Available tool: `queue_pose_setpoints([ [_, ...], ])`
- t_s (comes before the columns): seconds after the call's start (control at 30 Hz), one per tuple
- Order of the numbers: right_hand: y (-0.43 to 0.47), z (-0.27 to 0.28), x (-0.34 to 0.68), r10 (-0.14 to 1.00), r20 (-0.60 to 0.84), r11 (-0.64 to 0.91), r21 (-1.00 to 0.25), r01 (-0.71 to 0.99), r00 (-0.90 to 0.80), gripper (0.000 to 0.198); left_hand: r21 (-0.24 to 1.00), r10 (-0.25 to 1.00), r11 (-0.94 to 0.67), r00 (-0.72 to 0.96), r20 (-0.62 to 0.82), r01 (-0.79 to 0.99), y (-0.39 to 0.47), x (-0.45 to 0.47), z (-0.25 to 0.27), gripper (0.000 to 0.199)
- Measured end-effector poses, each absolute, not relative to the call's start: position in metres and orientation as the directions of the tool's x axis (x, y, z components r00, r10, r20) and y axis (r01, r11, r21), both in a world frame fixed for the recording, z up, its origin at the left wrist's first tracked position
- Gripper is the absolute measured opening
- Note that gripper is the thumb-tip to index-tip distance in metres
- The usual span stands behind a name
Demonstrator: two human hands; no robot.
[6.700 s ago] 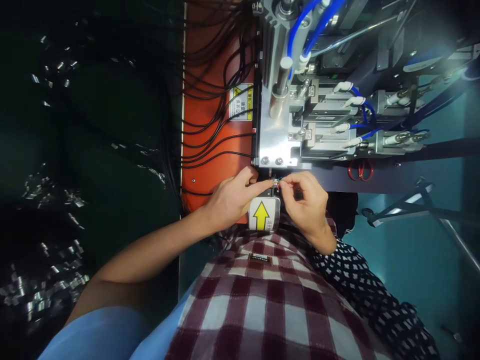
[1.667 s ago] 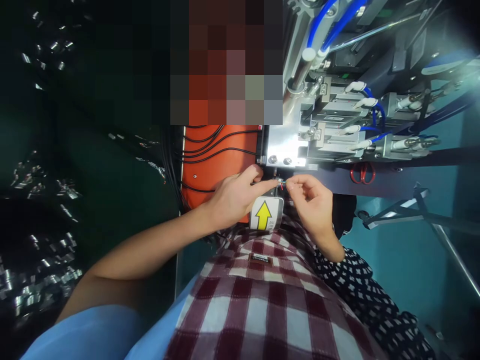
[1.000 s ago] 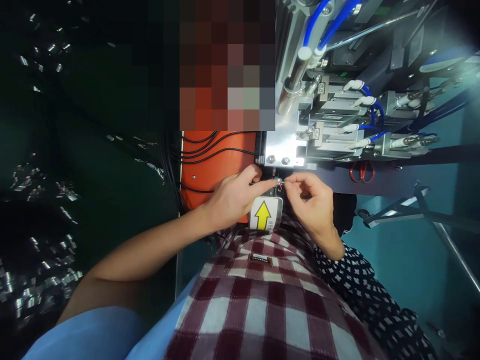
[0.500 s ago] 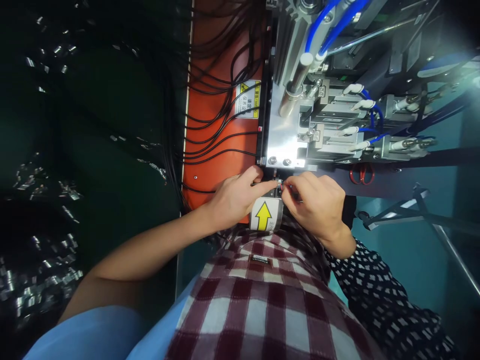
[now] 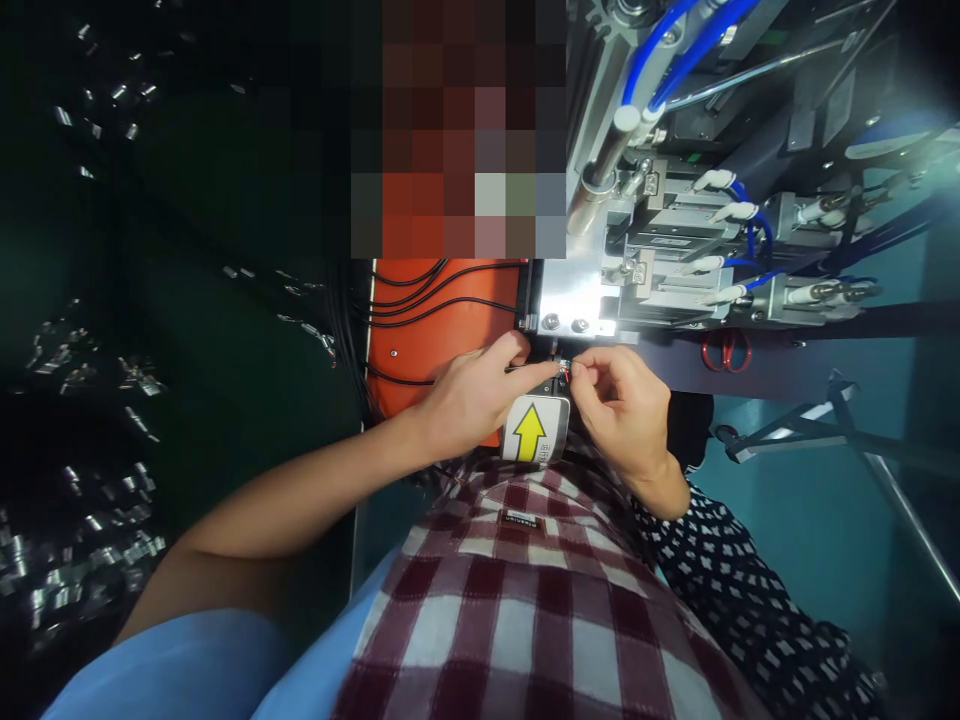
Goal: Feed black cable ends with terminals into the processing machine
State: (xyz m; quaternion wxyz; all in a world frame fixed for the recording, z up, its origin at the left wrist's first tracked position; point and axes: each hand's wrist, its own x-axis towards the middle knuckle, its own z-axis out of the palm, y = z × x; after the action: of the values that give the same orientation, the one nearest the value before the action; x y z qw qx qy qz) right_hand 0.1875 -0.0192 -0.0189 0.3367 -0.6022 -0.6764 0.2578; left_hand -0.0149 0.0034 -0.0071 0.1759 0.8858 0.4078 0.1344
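Observation:
A black cable (image 5: 401,379) crosses the orange surface and runs beneath my left hand (image 5: 469,395), whose fingers are closed around its end. Between the two hands, at the left fingertip, shows a small light-coloured piece with thin red and white wires (image 5: 564,370), too small to make out fully. My right hand (image 5: 630,405) pinches at these thin wires with thumb and forefinger; its other fingers are curled. Both hands work just below a bright metal plate (image 5: 574,290) and above a white label with a yellow arrow (image 5: 531,430).
To the upper right stands a machine with metal cylinders (image 5: 679,225) and blue air tubes (image 5: 656,50). Red-handled scissors (image 5: 726,350) lie on the dark ledge right of my hands. Bundled cables with shiny ends (image 5: 90,550) spread at left. Blurred blocks hide the upper middle.
My right hand has turned a little and shifted slightly left and down, its pinch now more in sight. My left hand stays nearly in place.

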Motion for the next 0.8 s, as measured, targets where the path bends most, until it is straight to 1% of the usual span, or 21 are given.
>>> queue_pose_setpoints([
  [0.07,-0.0212,-0.0218,0.1869,0.998,0.053,0.035,-0.823,0.567,0.016,0.008,0.411,0.762,-0.619,0.638,0.108,0.669,0.0038,-0.0152,-0.0063,0.035],
  [0.13,-0.0217,-0.0238,0.1869,0.998,-0.042,-0.055,-0.874,0.482,0.038,0.009,0.406,0.758,-0.625,0.643,0.11,0.667,0.004,-0.0153,-0.006,0.035],
  [0.2,-0.0212,-0.0245,0.1871,0.995,-0.089,-0.096,-0.894,0.437,0.036,0.01,0.404,0.758,-0.622,0.645,0.097,0.671,0.004,-0.0153,-0.0061,0.035],
  [0.37,-0.0206,-0.024,0.1869,0.996,-0.084,-0.089,-0.893,0.44,0.03,0.011,0.417,0.77,-0.601,0.634,0.073,0.682,0.0033,-0.0148,-0.006,0.036],
  [0.53,-0.0222,-0.0252,0.1874,0.998,-0.055,-0.061,-0.891,0.45,0.027,0.011,0.42,0.769,-0.602,0.634,0.08,0.679,0.0032,-0.0144,-0.0051,0.036],
  [0.7,-0.0216,-0.0245,0.1883,0.999,-0.048,-0.04,-0.871,0.489,-0.005,0.009,0.41,0.758,-0.621,0.644,0.1,0.668,0.0038,-0.0148,-0.0041,0.035],
  [0.8,-0.021,-0.0229,0.1875,1.0,-0.017,-0.01,-0.848,0.53,-0.008,0.01,0.407,0.757,-0.62,0.647,0.089,0.67,0.0039,-0.0148,-0.0038,0.035],
])
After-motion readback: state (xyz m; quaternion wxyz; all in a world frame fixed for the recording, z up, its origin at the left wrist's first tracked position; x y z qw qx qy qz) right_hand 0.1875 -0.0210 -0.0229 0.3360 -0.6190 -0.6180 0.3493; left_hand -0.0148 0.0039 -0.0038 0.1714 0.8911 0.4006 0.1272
